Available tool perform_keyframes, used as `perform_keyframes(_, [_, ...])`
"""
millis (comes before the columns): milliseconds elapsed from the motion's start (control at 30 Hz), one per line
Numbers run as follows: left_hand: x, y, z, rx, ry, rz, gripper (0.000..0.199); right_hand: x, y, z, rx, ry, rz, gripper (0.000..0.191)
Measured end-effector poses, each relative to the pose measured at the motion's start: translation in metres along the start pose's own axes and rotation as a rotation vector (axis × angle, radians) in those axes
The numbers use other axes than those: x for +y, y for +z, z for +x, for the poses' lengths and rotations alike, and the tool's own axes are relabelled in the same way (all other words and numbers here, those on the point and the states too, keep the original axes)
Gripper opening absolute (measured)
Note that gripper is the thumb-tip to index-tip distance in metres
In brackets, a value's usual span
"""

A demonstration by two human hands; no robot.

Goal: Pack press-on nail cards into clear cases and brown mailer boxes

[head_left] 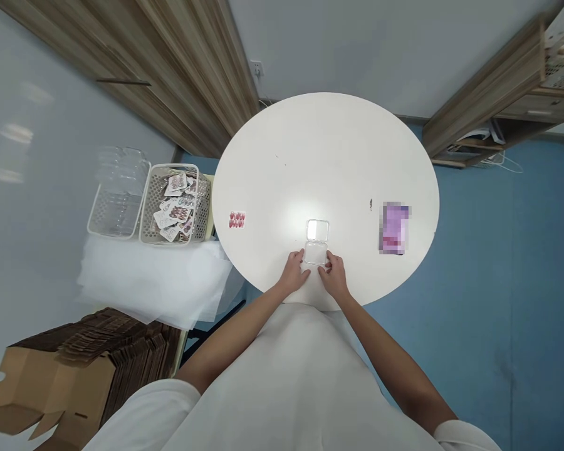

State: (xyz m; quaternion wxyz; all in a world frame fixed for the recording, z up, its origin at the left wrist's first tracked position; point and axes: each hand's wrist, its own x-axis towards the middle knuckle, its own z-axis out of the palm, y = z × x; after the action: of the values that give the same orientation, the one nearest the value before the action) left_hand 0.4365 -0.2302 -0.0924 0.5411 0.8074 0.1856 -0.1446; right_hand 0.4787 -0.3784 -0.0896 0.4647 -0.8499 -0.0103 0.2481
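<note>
A small clear plastic box (316, 254) lies on the white table near its front edge. Its hinged lid (318, 230) is folded back, away from me. My left hand (294, 272) grips the box's left side, thumb near the front corner. On the opposite side my right hand (334, 274) holds the box, its fingers curled along the edge. Nothing can be made out inside the box. Off to the left on the table is a card of red press-on nails (237, 219), apart from both hands.
A blurred purple package (395, 228) rests on the round white table (329, 144), toward the right. Left of the table stand a white basket (145, 216) of nail cards, a basket of clear plastic boxes (117, 210), white sheets (145, 275) and flattened cardboard boxes (75, 382).
</note>
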Motion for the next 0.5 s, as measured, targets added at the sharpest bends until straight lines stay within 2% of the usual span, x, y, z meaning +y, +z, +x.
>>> perform_keyframes(67, [-0.002,-0.008,-0.004,-0.038,0.059,0.003,0.067,-0.002,0.001,-0.005,0.053,-0.036,-0.072,0.056])
perform_keyframes(133, [-0.005,-0.024,-0.008,-0.083,0.128,0.01,0.059,-0.006,0.006,-0.01,0.154,-0.105,-0.216,0.058])
perform_keyframes(200, [-0.011,-0.05,-0.011,-0.109,0.185,0.016,0.047,-0.013,0.017,-0.014,0.249,-0.171,-0.338,0.057])
perform_keyframes(267, [-0.02,-0.086,-0.012,-0.061,0.221,0.052,0.038,-0.025,0.034,-0.013,0.266,-0.256,-0.424,0.055])
perform_keyframes(333, [-0.032,-0.127,-0.008,0.098,0.235,0.158,0.033,-0.042,0.056,-0.005,0.207,-0.342,-0.486,0.053])
perform_keyframes(433, [-0.052,-0.187,0.008,0.255,0.171,0.249,0.036,-0.073,0.092,0.018,0.045,-0.423,-0.575,0.051])
perform_keyframes(500, [-0.061,-0.217,0.024,0.256,0.135,0.351,0.043,-0.095,0.114,0.038,-0.089,-0.479,-0.649,0.05])
